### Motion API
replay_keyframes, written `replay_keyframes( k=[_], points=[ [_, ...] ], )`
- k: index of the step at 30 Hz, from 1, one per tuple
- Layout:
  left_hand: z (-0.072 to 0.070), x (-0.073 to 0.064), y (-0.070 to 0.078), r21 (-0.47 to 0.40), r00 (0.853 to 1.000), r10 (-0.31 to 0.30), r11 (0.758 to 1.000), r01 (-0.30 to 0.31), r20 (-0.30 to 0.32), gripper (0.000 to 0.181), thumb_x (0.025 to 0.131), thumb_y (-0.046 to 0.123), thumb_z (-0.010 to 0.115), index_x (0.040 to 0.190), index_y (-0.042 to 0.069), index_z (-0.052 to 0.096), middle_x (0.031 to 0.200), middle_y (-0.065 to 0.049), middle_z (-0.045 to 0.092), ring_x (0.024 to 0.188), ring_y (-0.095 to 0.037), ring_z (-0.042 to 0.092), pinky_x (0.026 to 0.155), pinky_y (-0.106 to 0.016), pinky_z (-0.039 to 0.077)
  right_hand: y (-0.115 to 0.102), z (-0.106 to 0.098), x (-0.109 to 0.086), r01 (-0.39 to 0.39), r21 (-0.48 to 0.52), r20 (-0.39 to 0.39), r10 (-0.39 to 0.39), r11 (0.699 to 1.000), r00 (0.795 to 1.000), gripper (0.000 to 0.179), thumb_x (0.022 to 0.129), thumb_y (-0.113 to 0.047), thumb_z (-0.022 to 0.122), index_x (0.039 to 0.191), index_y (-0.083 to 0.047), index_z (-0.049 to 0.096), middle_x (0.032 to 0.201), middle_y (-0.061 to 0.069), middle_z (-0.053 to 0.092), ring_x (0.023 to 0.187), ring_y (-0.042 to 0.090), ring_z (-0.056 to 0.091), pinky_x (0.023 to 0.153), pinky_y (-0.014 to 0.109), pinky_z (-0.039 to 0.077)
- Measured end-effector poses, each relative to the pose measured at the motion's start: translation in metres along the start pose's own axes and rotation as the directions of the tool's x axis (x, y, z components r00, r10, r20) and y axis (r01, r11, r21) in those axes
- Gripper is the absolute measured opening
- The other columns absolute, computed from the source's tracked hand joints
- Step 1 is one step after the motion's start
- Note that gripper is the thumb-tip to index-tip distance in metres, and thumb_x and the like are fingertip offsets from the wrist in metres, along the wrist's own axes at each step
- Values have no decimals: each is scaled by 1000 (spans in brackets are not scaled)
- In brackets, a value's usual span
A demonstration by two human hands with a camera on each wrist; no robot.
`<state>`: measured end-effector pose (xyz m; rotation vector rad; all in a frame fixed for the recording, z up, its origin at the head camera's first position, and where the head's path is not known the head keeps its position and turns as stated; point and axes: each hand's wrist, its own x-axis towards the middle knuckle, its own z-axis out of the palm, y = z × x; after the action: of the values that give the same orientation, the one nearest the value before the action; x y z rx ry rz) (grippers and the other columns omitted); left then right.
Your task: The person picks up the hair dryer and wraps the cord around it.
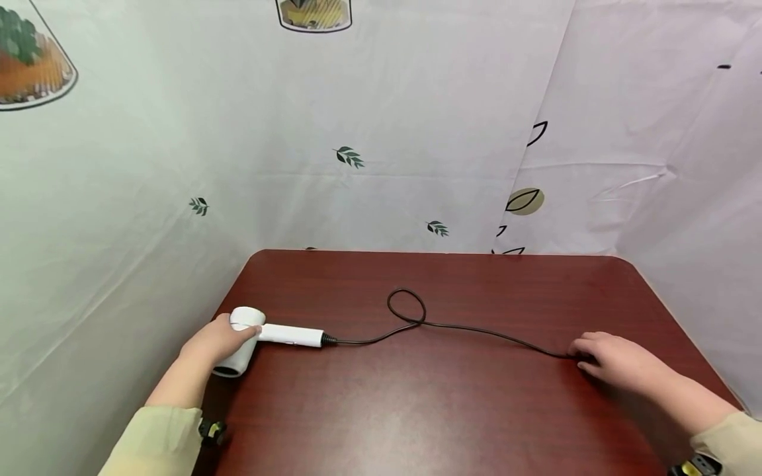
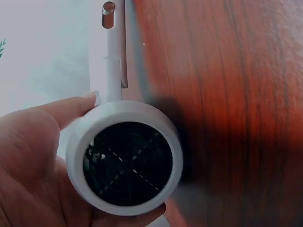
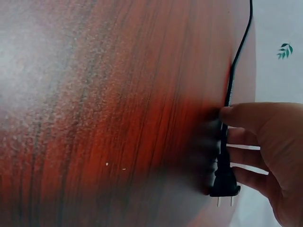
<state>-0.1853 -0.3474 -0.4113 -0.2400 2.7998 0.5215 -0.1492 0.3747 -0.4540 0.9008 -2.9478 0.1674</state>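
Note:
A white hair dryer (image 1: 293, 335) lies at the table's left side, its handle pointing right. My left hand (image 1: 217, 340) grips the dryer's head, thumb near where the handle begins. In the left wrist view the round end of the hair dryer (image 2: 124, 106) shows a dark opening with a ring of white around it. From the handle a black cord (image 1: 476, 329) runs right, with one loop in its middle. At the right side my right hand (image 1: 619, 360) pinches the cord close to its plug. The black two-pin plug (image 3: 224, 183) hangs below the thumb in the right wrist view.
The dark red wooden table (image 1: 417, 396) has rounded far corners. A white sheet (image 1: 387, 119) printed with leaves and food pictures hangs behind it and along both sides. A wristband device (image 1: 211, 431) sits at the left wrist.

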Motion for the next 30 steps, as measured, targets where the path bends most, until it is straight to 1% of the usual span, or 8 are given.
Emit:
replay_keyframes(
  k=[5, 7, 10, 14, 17, 21, 26, 30],
  points=[
    [0, -3, -5, -54, 999, 50, 997, -48, 23, 93, 91, 59, 58, 133, -21, 34, 123, -36, 51, 105, -44, 56, 83, -54, 47, -3, -1, 3, -33, 27, 60, 31, 999, 998, 28, 80, -8, 79, 83, -25, 57, 82, -16, 47, 71, 0, 46, 60, 30, 44],
    [1, -4, -6, -80, 997, 71, 994, -68, 28, 91, 90, 56, 62, 131, -21, 35, 120, -36, 52, 104, -43, 57, 83, -53, 48, -4, -2, 5, -36, 31, 73, 34, 999, 997, 30, 80, -6, 78, 82, -23, 54, 81, -14, 44, 69, 0, 41, 59, 29, 41],
    [2, -6, -5, -103, 997, 78, 992, -75, 26, 90, 89, 54, 64, 131, -20, 35, 119, -34, 53, 104, -42, 58, 83, -52, 49, -6, -3, 6, -46, 31, 90, 43, 998, 995, 30, 81, -5, 76, 81, -20, 50, 79, -11, 42, 68, 2, 38, 58, 28, 37],
    [4, -10, -4, -119, 998, 67, 991, -66, 1, 90, 88, 55, 65, 131, -19, 35, 116, -32, 55, 101, -40, 59, 81, -51, 49, -10, -6, 9, -128, 70, 134, 117, 989, 984, 26, 85, -7, 70, 82, -19, 47, 75, -9, 41, 65, 3, 35, 58, 27, 32],
    [5, -12, -4, -118, 998, 53, 991, -56, -25, 94, 88, 56, 65, 134, -18, 32, 118, -33, 54, 100, -40, 59, 80, -50, 49, -12, -10, 10, -212, 137, 158, 190, 968, 969, 19, 89, -9, 65, 87, -16, 47, 71, -7, 41, 61, 4, 35, 57, 27, 31],
    [6, -13, -2, -110, 998, 46, 993, -51, -51, 101, 87, 60, 64, 142, -15, 24, 127, -35, 50, 103, -41, 58, 80, -50, 49, -17, -17, 12, -283, 216, 131, 260, 934, 957, 9, 96, -10, 57, 95, -12, 47, 69, -5, 39, 60, 5, 36, 58, 28, 32],
    [5, -17, 8, -113, 995, 58, 991, -68, -87, 104, 86, 64, 64, 146, -9, 20, 131, -33, 49, 104, -40, 58, 79, -51, 49, -22, -26, 17, -312, 309, 77, 303, 898, 950, 4, 103, -12, 45, 102, -8, 45, 70, -3, 37, 60, 8, 36, 59, 28, 31],
    [4, -22, 20, -129, 987, 91, 986, -108, -130, 103, 86, 64, 63, 149, -4, 19, 131, -30, 51, 104, -39, 59, 79, -50, 48, -23, -31, 23, -315, 359, 14, 333, 878, 943, 5, 104, -12, 44, 102, -7, 45, 74, -1, 40, 62, 9, 37, 58, 28, 31]
  ],
)
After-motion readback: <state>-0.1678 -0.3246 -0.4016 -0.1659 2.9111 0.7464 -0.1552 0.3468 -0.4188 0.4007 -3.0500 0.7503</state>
